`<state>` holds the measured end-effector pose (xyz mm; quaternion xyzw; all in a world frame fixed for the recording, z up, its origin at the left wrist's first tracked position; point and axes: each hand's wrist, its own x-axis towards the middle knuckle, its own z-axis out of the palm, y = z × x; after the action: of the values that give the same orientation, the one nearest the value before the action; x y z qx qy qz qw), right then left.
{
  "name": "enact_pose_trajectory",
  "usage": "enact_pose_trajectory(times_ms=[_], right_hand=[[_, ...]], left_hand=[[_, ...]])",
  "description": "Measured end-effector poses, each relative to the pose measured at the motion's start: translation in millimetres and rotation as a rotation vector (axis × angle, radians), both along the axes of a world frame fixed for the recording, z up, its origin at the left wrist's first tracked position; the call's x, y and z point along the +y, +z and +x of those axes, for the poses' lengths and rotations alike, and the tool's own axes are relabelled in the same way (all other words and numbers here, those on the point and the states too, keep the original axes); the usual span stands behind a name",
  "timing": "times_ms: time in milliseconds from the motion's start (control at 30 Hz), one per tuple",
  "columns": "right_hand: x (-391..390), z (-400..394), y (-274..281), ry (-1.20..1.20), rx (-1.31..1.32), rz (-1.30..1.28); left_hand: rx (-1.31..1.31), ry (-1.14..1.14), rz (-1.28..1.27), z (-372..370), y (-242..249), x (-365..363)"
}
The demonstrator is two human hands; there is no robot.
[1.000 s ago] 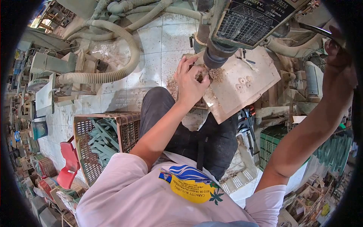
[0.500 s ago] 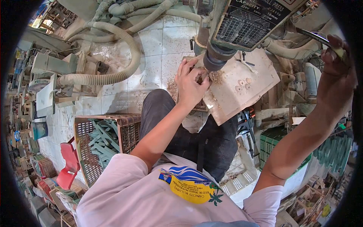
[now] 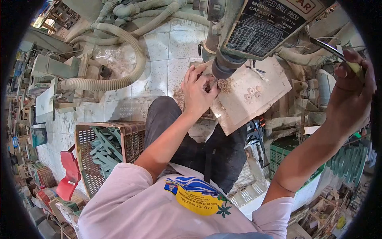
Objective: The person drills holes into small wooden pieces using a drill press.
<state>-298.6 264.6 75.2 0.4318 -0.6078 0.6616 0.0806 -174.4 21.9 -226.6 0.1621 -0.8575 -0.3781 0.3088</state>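
My left hand (image 3: pixel 197 91) is closed beside the drill press chuck (image 3: pixel 225 65), its thumb and forefinger curled together. What lies between those fingers is hidden. Wood shavings (image 3: pixel 225 86) lie around the fingertips on a pale work board (image 3: pixel 238 107). Several small round wooden pieces with center holes (image 3: pixel 250 93) rest on that board, right of the chuck. At the far right my raised right hand (image 3: pixel 354 73) grips the feed lever (image 3: pixel 328 48) of the drill press (image 3: pixel 258 32) by its handle.
A ribbed dust hose (image 3: pixel 137 59) curves over the tiled floor at left. Beside my left leg stands a crate (image 3: pixel 133 143) holding green strips (image 3: pixel 105 149). A red chair (image 3: pixel 68 175) is farther left. A green crate (image 3: pixel 282 155) sits at right.
My right hand and the feed lever are slightly lower in view. My left hand keeps its place beside the chuck. The whole view has shifted a little.
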Motion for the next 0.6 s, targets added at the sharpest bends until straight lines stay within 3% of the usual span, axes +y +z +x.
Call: enact_pose_trajectory(times_ms=[400,600], right_hand=[[-8.5,11.0,-5.8,-0.068,-0.046,-0.104],[2.9,-2.1,3.0,0.110,-0.053,-0.008]], left_hand=[[0.009,0.017,-0.013,0.3,2.8,1.5],[0.015,0.018,0.001,0.4,3.9,2.6]])
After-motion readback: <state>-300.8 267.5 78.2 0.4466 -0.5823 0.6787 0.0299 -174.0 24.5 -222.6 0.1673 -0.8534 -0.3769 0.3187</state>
